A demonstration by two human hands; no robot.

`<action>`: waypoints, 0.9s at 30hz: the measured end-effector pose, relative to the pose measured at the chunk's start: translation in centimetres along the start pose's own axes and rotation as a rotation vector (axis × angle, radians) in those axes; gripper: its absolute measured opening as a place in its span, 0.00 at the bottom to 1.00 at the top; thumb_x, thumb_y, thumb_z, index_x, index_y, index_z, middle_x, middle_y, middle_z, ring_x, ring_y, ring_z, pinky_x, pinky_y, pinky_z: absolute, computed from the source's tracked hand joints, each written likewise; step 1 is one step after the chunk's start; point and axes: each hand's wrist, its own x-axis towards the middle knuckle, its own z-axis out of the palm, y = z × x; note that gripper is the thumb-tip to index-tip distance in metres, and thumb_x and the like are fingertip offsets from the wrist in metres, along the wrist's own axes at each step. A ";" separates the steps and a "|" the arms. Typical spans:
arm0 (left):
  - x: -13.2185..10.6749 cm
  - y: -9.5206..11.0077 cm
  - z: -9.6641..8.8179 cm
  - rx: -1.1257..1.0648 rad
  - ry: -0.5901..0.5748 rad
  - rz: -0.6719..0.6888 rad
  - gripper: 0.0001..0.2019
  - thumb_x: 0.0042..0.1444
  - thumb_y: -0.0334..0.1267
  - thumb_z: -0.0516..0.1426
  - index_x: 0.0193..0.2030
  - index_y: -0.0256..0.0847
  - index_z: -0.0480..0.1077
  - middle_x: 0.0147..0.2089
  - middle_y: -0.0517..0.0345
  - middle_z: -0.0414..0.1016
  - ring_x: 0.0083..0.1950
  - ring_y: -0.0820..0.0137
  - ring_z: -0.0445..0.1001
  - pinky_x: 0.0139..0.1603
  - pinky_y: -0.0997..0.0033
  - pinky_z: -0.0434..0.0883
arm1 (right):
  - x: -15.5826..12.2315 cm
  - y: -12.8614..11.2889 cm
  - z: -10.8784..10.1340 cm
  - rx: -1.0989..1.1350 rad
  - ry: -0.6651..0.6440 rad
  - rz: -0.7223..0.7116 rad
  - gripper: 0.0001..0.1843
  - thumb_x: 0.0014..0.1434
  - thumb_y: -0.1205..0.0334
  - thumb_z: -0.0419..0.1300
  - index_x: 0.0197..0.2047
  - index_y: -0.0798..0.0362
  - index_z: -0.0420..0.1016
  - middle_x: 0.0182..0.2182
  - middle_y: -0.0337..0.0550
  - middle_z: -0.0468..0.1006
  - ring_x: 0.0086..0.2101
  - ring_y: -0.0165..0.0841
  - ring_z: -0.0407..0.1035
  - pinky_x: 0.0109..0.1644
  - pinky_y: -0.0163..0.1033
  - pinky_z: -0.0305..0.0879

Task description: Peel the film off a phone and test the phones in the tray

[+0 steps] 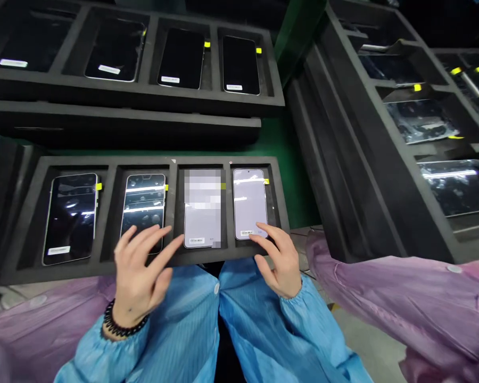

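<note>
Smartphones, bedded in a black foam tray at lower centre — left hand open, splayed over the second, right hand loosely curled at the fourth's lower edge, gripping nothing — risk: bare fingers brushing and scuffing exposed screens.

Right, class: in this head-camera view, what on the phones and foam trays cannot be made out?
All in the head view:
Third phone in the near foam tray: upper screen blurred by a pixelated patch.
Second phone: lower end hidden by the left hand.
White labels on the phones: too small to read.
Right-hand foam tray: cut off by the right edge.
</note>
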 end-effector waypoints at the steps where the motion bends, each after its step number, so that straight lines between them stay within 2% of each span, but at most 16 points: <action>1: -0.7 -0.1 0.5 0.038 -0.041 0.045 0.26 0.67 0.43 0.47 0.72 0.51 0.61 0.66 0.46 0.68 0.66 0.51 0.66 0.75 0.38 0.50 | 0.0 0.1 0.2 -0.047 -0.009 -0.028 0.18 0.68 0.61 0.54 0.58 0.50 0.73 0.57 0.52 0.76 0.56 0.43 0.72 0.60 0.50 0.69; 3: -1.3 -0.3 1.0 0.091 -0.088 0.079 0.27 0.68 0.45 0.47 0.73 0.51 0.58 0.71 0.44 0.62 0.71 0.51 0.61 0.77 0.36 0.43 | 0.1 0.1 0.6 -0.132 -0.030 -0.057 0.19 0.69 0.59 0.52 0.60 0.51 0.72 0.59 0.53 0.75 0.57 0.44 0.71 0.64 0.53 0.65; 5: -1.4 -0.3 1.1 0.125 -0.111 0.082 0.28 0.68 0.49 0.46 0.74 0.52 0.57 0.73 0.45 0.59 0.73 0.50 0.57 0.77 0.35 0.40 | 0.4 0.1 0.7 -0.209 -0.068 -0.059 0.20 0.70 0.58 0.51 0.61 0.49 0.73 0.62 0.53 0.74 0.58 0.44 0.70 0.66 0.54 0.62; 8: -1.1 -0.2 0.9 0.156 -0.178 0.076 0.29 0.67 0.50 0.48 0.74 0.53 0.57 0.72 0.46 0.62 0.72 0.49 0.59 0.77 0.34 0.38 | 0.6 0.0 0.6 -0.289 -0.130 -0.063 0.20 0.70 0.57 0.52 0.60 0.47 0.74 0.64 0.50 0.72 0.58 0.43 0.70 0.68 0.54 0.58; 16: -1.1 -0.4 0.9 0.134 -0.170 0.086 0.30 0.67 0.53 0.47 0.74 0.49 0.57 0.70 0.43 0.65 0.70 0.49 0.62 0.77 0.37 0.40 | 0.5 -0.1 0.5 -0.309 -0.151 -0.059 0.20 0.70 0.55 0.51 0.61 0.45 0.74 0.63 0.47 0.73 0.57 0.41 0.70 0.69 0.52 0.56; 27: -0.9 -0.4 0.9 0.136 -0.173 0.109 0.31 0.67 0.53 0.47 0.74 0.46 0.57 0.70 0.42 0.65 0.70 0.49 0.62 0.77 0.40 0.42 | 0.5 0.0 0.5 -0.308 -0.142 -0.086 0.23 0.73 0.53 0.45 0.60 0.47 0.75 0.61 0.49 0.75 0.55 0.41 0.71 0.66 0.52 0.58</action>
